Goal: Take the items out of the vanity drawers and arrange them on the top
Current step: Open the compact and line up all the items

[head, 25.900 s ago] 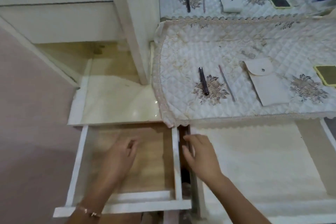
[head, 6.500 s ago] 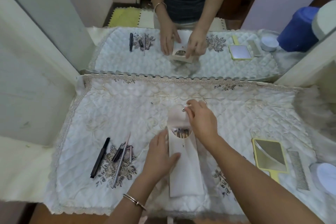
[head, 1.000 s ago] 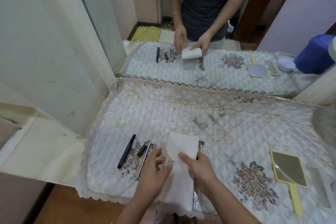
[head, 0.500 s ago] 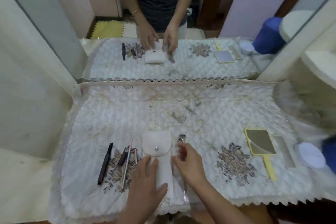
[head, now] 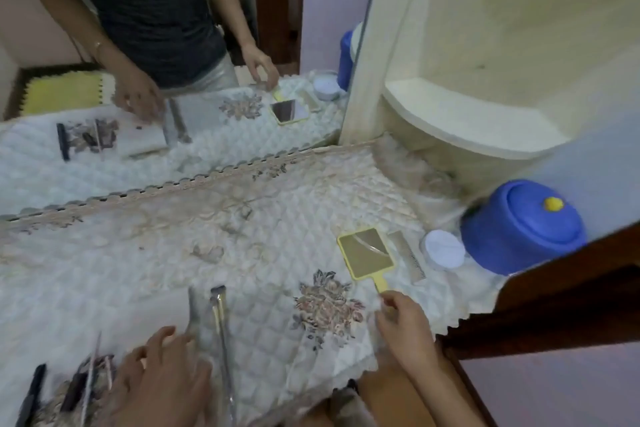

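Note:
A white quilted cloth [head: 242,246] covers the vanity top. My right hand [head: 405,326] pinches the end of the handle of a yellow hand mirror [head: 367,253], which lies flat at the right. My left hand [head: 156,381] rests palm down with fingers spread at the near edge, over the white pouch, which it mostly hides. A metal tool in a clear sleeve [head: 221,340] lies just right of that hand. A black pen [head: 31,395] and several thin tools [head: 90,381] lie at the far left.
A comb [head: 407,256], a white round jar [head: 443,250] and a blue lidded container [head: 523,225] stand right of the hand mirror. The wall mirror [head: 173,45] runs along the back. A dark wooden edge [head: 554,305] borders the right side.
My right hand has left the metal tool and moved right to the hand mirror's handle. My left hand stays over the pouch. The view has swung to the right.

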Available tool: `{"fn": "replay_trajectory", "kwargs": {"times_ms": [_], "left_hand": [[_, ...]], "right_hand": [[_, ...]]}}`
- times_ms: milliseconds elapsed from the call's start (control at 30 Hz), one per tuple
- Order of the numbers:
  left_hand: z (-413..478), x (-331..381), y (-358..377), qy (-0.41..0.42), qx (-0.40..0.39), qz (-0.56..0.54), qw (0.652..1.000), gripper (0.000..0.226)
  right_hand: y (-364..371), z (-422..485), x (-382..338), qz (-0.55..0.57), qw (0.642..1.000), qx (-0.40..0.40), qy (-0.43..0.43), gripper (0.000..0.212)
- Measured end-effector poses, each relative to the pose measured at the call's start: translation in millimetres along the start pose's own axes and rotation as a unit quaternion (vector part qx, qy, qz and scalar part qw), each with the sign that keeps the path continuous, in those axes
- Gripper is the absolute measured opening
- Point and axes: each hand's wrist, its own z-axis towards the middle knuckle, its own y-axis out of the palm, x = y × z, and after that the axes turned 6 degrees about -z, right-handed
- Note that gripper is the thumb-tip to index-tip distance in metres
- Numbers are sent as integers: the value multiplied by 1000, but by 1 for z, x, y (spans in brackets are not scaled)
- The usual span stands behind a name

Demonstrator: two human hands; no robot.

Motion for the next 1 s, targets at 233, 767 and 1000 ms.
{"fn": "replay_trajectory", "kwargs": {"times_ms": [233,767,1000], "left_hand": [[-14,154,65,240,-67,15,968,40],[-22,261,133,17,-105,-78,991,34],[-28,199,97,11,-10,-78,997,33]], "right_hand": [[-41,75,52,-29,998,-10,-54,36],[-41,112,51,-308,936,17,-169,65],[-42,108,25,-242,953,-31,-178,28]]}}
